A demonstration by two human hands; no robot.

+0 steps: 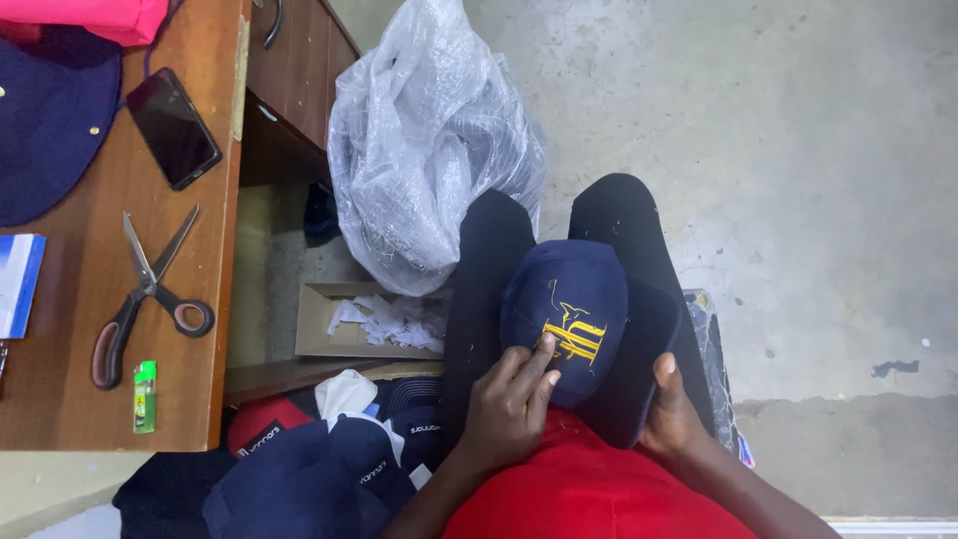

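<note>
On my lap, a navy cap [579,309] with yellow embroidery on the front sits crown-up, brim toward my right. My left hand [509,404] rests on the cap's front panel, fingertips [544,349] pinched narrow right at the lower edge of the yellow stitching; can't tell if a loose thread is caught between them. My right hand [674,414] cups the brim from below, thumb up along its edge, grip closed on the brim. Legs in black trousers [489,260] run away from me under the cap, red shirt [589,489] at the bottom of the view.

Left of my legs: a big crumpled clear plastic bag [429,140] standing on the concrete floor [798,150], and just below it an open cardboard box [324,324] with white scraps of backing paper inside. Near my left elbow, a heap of more navy caps [309,479] with some white and red fabric mixed in.

Far left, wooden worktop [200,260]: scissors [145,299] with dark handles lying open, a green lighter [146,396] just below them, a black phone [173,128] face up, another dark blue cap [50,120] at the corner, pink fabric [90,15] at the top edge, a blue-white booklet [18,284] at the left edge.
</note>
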